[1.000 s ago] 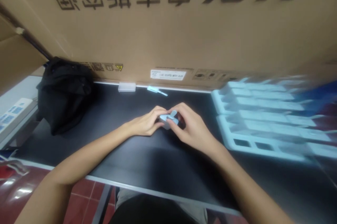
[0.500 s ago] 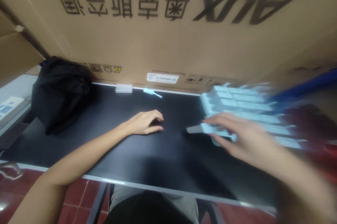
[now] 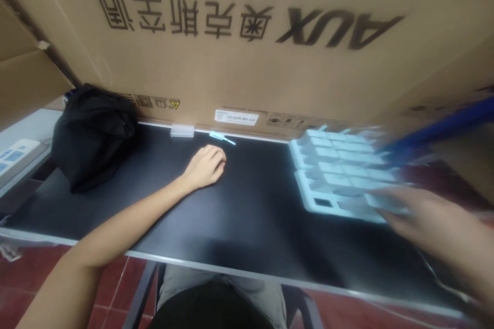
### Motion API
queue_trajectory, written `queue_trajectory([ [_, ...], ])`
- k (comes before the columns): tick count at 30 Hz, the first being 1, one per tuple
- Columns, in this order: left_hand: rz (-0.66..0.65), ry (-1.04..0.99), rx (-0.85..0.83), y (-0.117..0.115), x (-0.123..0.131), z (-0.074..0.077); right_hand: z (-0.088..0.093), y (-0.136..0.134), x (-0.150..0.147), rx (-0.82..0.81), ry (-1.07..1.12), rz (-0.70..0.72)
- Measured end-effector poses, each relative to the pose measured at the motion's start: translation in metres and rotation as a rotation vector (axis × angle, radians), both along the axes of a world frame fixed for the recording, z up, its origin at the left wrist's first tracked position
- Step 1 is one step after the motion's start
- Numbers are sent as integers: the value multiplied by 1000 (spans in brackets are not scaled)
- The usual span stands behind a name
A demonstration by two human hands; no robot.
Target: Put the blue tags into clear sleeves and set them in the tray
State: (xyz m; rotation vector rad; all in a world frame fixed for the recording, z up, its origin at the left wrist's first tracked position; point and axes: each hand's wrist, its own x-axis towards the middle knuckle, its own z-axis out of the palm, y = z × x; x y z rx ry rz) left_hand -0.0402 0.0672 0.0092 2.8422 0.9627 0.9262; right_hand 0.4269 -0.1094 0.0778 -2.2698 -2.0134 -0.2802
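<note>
reaches white tray [image 3: 332, 164] with right hand [image 3: 432, 221], grip too blurred to tell; rests left hand [image 3: 204, 167] loosely closed, nothing seen inside, on table [image 3: 250, 205]; needs steadier aim next.

pale blue tray [image 3: 309, 164], black table [image 3: 239, 215], black bag [image 3: 92, 138]

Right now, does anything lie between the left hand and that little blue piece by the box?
Nothing visible does. The left hand rests on the black table, and only bare tabletop lies between it and the little blue piece.
</note>
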Motion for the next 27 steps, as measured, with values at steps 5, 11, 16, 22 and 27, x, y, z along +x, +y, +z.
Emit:
queue_trajectory([
  [5, 458, 9, 8, 36, -36, 4, -5, 0, 0, -54, 15, -10],
  [11, 676, 31, -147, 62, -73, -2, -2, -8, -12, -51, -15, -62],
  [16, 669, 49, -196, 67, -75, -5, -2, -8, -16, -56, -20, -138],
  [22, 628, 8, -260, 66, -76, 0, 17, -4, -43, 137, -51, 17],
  [27, 559, -45, -339, 69, -81, -1, 25, 44, -127, 437, 59, 213],
])
